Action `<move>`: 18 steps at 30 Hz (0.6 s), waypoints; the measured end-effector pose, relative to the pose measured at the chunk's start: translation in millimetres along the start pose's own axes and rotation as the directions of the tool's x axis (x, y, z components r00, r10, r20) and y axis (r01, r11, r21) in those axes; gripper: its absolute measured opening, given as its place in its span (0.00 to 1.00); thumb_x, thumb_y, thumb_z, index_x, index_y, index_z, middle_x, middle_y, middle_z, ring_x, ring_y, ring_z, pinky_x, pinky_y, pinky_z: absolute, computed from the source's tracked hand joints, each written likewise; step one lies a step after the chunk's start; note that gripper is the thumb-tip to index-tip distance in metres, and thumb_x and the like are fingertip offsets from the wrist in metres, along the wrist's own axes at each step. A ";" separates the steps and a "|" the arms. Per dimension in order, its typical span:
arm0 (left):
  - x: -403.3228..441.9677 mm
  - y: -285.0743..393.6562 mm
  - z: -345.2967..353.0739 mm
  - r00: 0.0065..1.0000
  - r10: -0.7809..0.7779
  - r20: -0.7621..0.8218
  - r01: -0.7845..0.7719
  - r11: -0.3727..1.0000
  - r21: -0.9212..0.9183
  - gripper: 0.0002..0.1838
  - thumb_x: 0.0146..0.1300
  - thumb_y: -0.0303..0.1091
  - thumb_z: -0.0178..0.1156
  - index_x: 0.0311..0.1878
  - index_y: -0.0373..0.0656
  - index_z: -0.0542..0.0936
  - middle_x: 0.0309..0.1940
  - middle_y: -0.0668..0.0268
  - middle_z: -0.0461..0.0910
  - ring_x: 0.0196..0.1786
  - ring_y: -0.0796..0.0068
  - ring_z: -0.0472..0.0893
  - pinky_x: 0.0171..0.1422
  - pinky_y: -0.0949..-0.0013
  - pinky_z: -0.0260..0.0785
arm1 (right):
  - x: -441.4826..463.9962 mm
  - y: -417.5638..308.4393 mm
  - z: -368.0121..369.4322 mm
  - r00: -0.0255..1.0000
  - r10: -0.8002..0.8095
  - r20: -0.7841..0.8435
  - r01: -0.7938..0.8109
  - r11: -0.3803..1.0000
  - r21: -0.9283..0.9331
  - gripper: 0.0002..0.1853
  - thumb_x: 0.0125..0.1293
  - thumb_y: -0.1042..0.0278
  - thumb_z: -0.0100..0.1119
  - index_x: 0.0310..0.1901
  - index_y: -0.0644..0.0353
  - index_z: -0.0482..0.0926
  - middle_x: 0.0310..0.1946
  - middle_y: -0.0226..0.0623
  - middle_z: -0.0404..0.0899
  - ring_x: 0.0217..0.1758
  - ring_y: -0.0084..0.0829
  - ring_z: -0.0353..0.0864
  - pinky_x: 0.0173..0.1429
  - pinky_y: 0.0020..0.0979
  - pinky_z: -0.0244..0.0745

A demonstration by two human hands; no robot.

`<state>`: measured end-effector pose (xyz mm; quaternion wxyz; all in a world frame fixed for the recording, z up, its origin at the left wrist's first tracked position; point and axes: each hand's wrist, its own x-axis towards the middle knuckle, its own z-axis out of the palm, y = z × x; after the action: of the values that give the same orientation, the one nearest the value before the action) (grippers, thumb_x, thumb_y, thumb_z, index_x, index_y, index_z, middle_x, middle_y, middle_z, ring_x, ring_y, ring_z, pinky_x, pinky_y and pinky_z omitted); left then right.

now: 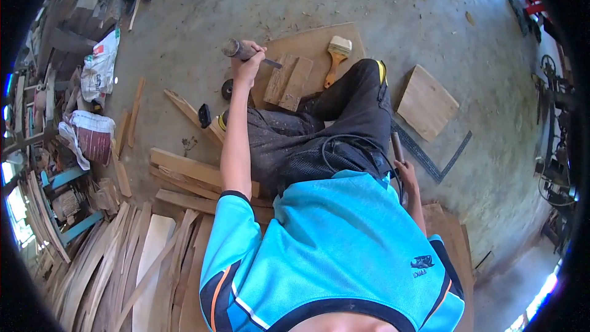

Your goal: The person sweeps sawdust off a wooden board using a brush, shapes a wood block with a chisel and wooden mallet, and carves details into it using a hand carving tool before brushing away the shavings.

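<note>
My left hand [247, 69] is closed around a chisel [238, 50] with a thick wooden handle. Its metal blade points right, over two wooden pieces [289, 81] lying side by side on a flat brown board [313, 37]. A paintbrush [337, 58] with pale bristles and an orange handle rests on the same board. My right hand [407, 174] is low beside my right thigh, gripping a rod-like wooden handle [396, 146]; the rest of that tool is hidden. Close to it on the floor lies a black metal carpenter's square [437, 175].
A square wooden slab [428, 102] lies on the concrete at right. Planks [184, 169] and long offcuts [132, 258] crowd the left side, near white sacks [99, 67]. A small black object [204, 115] and a dark round item [227, 89] sit by my left leg.
</note>
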<state>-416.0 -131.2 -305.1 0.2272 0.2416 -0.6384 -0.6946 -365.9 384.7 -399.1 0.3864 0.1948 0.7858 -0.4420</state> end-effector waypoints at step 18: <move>10.8 -3.4 5.0 0.997 0.019 0.074 -0.033 0.978 0.205 0.09 0.42 0.19 0.54 0.27 0.43 0.68 0.25 0.69 0.71 0.35 0.73 0.76 0.34 0.73 0.67 | -44.6 -123.9 -2.7 0.789 -0.565 -0.243 0.481 0.813 -0.328 0.13 0.56 0.63 0.50 0.34 0.66 0.67 0.20 0.47 0.70 0.25 0.38 0.72 0.30 0.33 0.64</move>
<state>-427.6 -133.8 -308.6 0.1869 0.2304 -0.7178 -0.6299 -419.4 322.4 -296.1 0.1322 -0.0112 0.9109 -0.3908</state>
